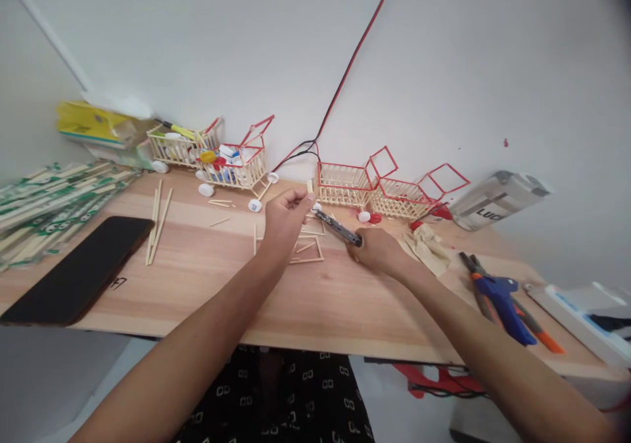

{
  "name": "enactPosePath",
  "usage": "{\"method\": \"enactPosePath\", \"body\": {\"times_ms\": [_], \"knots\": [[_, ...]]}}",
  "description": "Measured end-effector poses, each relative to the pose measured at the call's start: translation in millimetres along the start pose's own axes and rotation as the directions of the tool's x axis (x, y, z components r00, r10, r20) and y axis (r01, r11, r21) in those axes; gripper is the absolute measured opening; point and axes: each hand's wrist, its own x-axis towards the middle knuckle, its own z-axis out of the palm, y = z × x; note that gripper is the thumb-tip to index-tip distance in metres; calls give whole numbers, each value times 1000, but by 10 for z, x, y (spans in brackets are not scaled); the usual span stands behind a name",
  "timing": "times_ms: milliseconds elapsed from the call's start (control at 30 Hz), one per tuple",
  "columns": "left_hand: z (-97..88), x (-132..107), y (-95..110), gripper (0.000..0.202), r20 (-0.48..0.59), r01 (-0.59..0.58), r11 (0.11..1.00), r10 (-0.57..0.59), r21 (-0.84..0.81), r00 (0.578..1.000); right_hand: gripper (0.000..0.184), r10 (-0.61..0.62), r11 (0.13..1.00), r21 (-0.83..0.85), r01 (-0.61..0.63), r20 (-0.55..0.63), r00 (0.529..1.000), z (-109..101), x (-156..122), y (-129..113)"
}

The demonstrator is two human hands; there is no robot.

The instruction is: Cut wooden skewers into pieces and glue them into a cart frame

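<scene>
My left hand (286, 216) is closed in a pinch on a short wooden stick piece (310, 188) above the wooden table (207, 279). My right hand (377, 249) is closed round the handle of a utility knife (338, 227), whose blade end points at the stick by the left fingers. Under both hands lies a flat frame of glued sticks (308, 246). Loose sticks (158, 223) lie to the left.
Small stick carts stand along the wall: two with bottle caps (231, 160) at the left, two red-trimmed ones (384, 190) at the right. A black phone (79, 269), wrapped chopsticks (44, 200), a blue glue gun (503, 298), pliers and a crumpled cloth (426, 246) lie around.
</scene>
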Motion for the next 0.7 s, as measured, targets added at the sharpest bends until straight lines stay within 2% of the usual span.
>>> {"method": "enactPosePath", "body": {"times_ms": [67, 167, 267, 333, 433, 533, 700], "knots": [[20, -36, -7, 16, 49, 84, 995, -81, -46, 995, 26, -17, 997, 80, 15, 15, 1000, 3, -117, 60], [38, -75, -20, 20, 126, 201, 975, -189, -90, 974, 23, -41, 944, 326, 45, -20, 999, 1, -337, 140], [53, -109, -40, 24, 212, 311, 946, -287, -91, 934, 20, -15, 850, 519, 89, -145, 989, -18, -504, 158], [66, -140, -63, 25, 263, 383, 921, -354, -67, 897, 24, 26, 753, 644, 130, -227, 974, -44, -536, 113], [86, -191, -108, 25, 347, 467, 884, -430, -26, 834, 31, 88, 569, 800, 191, -290, 953, -78, -457, -24], [94, -218, -154, 29, 407, 525, 851, -476, -10, 779, 33, 119, 454, 861, 230, -314, 942, -52, -284, -164], [89, -196, -203, 31, 382, 557, 830, -507, -23, 773, 30, 145, 279, 924, 263, -311, 939, 144, -41, -243]]}}
